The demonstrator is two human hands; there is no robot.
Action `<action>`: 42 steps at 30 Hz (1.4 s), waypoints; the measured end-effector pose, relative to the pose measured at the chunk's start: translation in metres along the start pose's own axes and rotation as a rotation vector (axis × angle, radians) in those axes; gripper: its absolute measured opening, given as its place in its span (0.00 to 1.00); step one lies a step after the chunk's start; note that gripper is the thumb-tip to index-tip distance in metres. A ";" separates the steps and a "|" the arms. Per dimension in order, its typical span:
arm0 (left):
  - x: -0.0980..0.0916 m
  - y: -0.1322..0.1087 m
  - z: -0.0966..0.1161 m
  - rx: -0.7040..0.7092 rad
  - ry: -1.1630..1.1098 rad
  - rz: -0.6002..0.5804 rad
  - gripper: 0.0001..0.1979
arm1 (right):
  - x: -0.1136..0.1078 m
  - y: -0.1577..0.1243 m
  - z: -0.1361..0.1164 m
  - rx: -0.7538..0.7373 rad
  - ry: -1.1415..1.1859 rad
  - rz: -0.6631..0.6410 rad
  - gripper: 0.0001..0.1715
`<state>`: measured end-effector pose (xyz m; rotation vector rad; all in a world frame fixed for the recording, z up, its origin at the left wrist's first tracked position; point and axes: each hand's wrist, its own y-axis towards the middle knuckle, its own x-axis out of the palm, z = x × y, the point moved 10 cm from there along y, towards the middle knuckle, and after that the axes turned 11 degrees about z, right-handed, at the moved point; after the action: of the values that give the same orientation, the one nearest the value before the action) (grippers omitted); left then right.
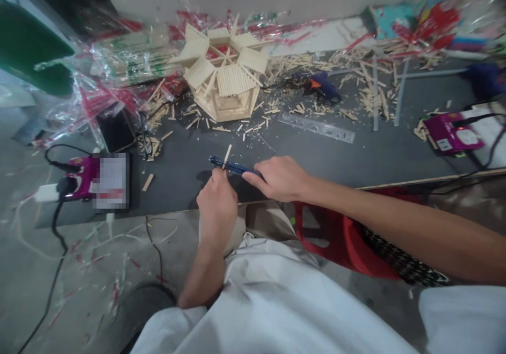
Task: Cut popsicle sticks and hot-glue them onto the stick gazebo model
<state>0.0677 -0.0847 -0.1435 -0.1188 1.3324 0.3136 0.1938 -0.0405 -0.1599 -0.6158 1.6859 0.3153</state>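
Observation:
Near the table's front edge, my left hand point(217, 198) pinches a thin wooden stick point(227, 154) that points up and away. My right hand point(281, 177) is wrapped round the near end of a slim dark blue hand tool point(237, 168), which looks like a cutter. The tool's far end crosses the stick just above my left fingertips; I cannot make out its blade. Beyond my hands stands a many-sided wooden stick model point(223, 112) with slanted roof panels. A clear plastic ruler point(316, 127) lies to its right.
Stick offcuts point(284, 67) litter the back of the table point(177, 180). A blue glue gun point(324, 86) and clear glue sticks point(375, 93) lie at right. Purple power boxes point(453, 133) with cables sit at both sides. A phone point(114, 127) and plastic wrappers point(106, 85) are at left.

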 end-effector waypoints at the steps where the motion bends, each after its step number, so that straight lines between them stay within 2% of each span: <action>1: -0.001 -0.001 -0.001 -0.011 -0.018 0.005 0.15 | 0.000 0.000 0.000 -0.011 -0.014 0.020 0.38; 4: -0.004 -0.005 -0.005 0.007 -0.082 0.016 0.15 | 0.001 0.000 0.005 0.011 -0.043 0.059 0.36; 9: 0.007 -0.003 -0.023 0.072 -0.138 -0.026 0.15 | -0.002 -0.005 0.023 0.111 0.024 0.095 0.34; 12: 0.008 0.009 -0.035 0.111 -0.119 -0.028 0.15 | -0.007 -0.009 0.026 0.077 0.007 0.123 0.33; 15: -0.006 0.030 -0.037 0.194 -0.120 0.037 0.16 | -0.016 -0.015 0.028 0.035 -0.087 0.209 0.35; 18: -0.020 0.055 -0.032 0.292 -0.097 0.065 0.17 | -0.020 -0.020 0.028 -0.021 -0.174 0.308 0.40; 21: -0.021 0.078 -0.019 0.387 -0.043 0.008 0.17 | -0.015 -0.023 0.027 -0.048 -0.207 0.348 0.43; 23: -0.014 0.090 -0.007 0.453 -0.001 -0.047 0.18 | -0.011 -0.024 0.028 -0.030 -0.206 0.358 0.44; 26: 0.006 0.101 0.013 0.555 0.076 -0.153 0.18 | -0.013 -0.021 0.024 -0.018 -0.156 0.375 0.47; 28: 0.019 0.107 0.022 0.591 0.125 -0.190 0.18 | -0.019 -0.010 0.019 -0.039 -0.078 0.362 0.43; 30: 0.026 0.114 0.027 0.608 0.137 -0.174 0.19 | -0.027 0.010 0.014 -0.048 0.010 0.317 0.38; 33: 0.031 0.120 0.028 0.619 0.082 -0.134 0.18 | -0.038 0.050 0.010 -0.023 0.084 0.250 0.38; 38: 0.038 0.122 0.009 0.559 0.057 -0.116 0.16 | -0.047 0.112 0.012 0.010 0.044 0.264 0.37; 42: 0.036 0.125 -0.002 0.491 0.058 -0.112 0.19 | -0.038 0.135 0.020 0.021 0.090 0.275 0.39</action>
<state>0.0372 0.0394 -0.1674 0.2105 1.4189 -0.1177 0.1387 0.0895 -0.1449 -0.3863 1.8612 0.4705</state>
